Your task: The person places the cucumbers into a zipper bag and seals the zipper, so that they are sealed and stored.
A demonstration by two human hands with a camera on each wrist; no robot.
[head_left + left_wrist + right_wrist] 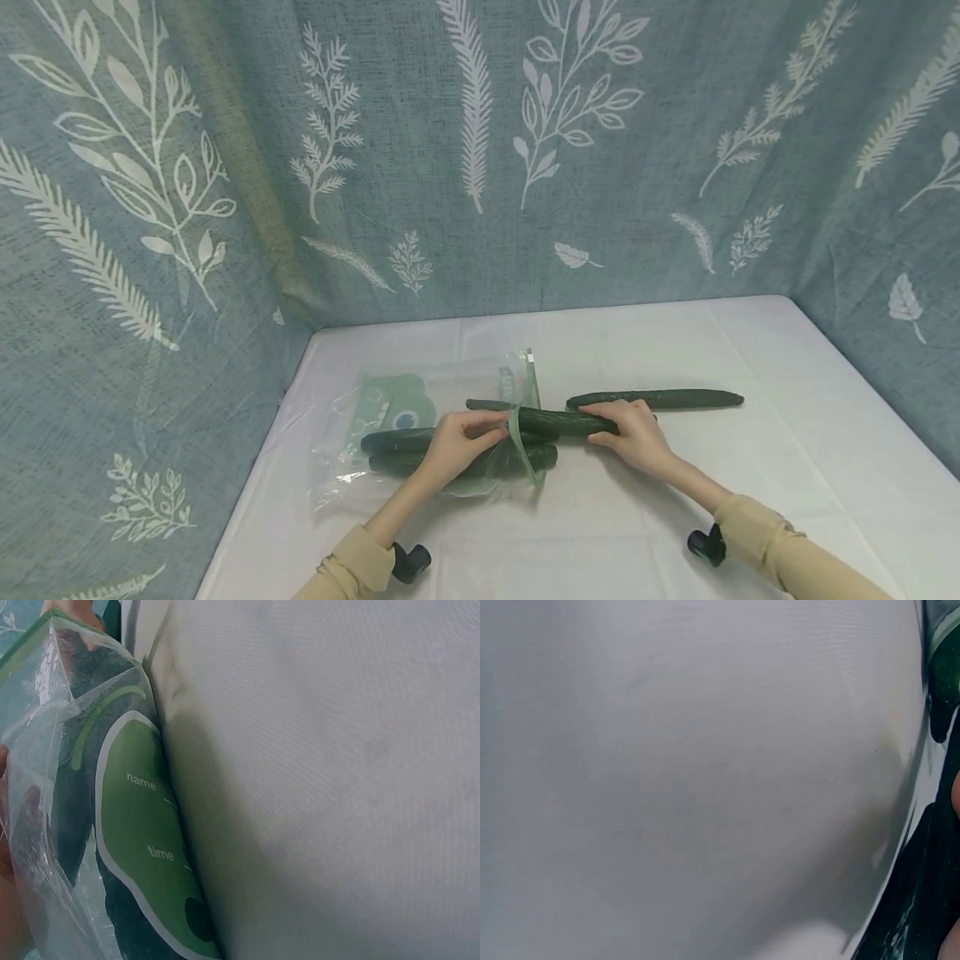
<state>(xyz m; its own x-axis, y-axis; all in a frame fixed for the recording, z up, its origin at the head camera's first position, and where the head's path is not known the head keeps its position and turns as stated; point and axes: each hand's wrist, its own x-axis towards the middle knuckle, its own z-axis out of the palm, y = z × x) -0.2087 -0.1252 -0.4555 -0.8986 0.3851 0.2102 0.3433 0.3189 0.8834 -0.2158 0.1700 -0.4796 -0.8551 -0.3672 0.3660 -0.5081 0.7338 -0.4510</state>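
In the head view my right hand (633, 435) grips a dark green cucumber (566, 422), its left part at the mouth of a clear zip bag (450, 375). My left hand (457, 446) pinches the bag's green-edged opening beside that cucumber. Inside the bag lie a cucumber (397, 440) and another cucumber (393, 463) below it, both partly hidden by the left hand. The left wrist view shows a green label (142, 802) printed "name" and "time" on the bag. At the right edge of the right wrist view, the held cucumber (937, 892) appears beside fingertips.
Another cucumber (675, 400) lies on the white-covered table (750, 467), behind and right of the right hand. Blue-green curtains (420, 150) with white leaf prints stand around the table's back and sides.
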